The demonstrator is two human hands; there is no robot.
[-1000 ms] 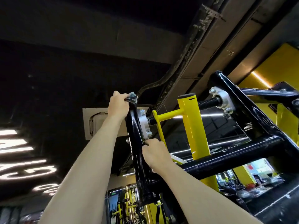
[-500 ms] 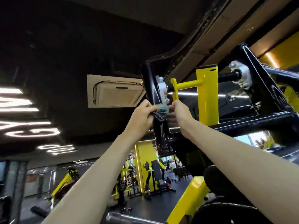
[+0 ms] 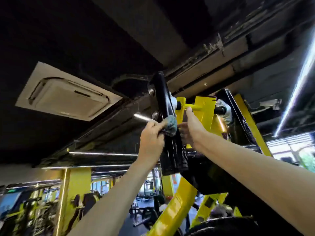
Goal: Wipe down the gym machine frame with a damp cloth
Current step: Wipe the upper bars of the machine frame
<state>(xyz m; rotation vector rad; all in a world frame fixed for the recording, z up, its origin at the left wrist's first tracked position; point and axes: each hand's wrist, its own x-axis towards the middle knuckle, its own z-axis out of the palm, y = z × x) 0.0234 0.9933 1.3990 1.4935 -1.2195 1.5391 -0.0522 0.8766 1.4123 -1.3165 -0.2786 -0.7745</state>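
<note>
- Our left hand point(image 3: 150, 142) has its fingers curled round the bunched cloth point(image 3: 170, 124) and presses it against the black post point(image 3: 163, 96).
- The post stands nearly upright. The cloth sits about midway along it, so we judge the next stroke must follow that long axis, up or down.
- Our right hand point(image 3: 193, 132) hovers just right of the post, fingers straight, holding nothing. The left hand is the one working.
- A yellow bar point(image 3: 203, 113) lies beyond it.

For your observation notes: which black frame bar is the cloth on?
The left bar, where the left hand holds the cloth; the right bar has none.
</note>
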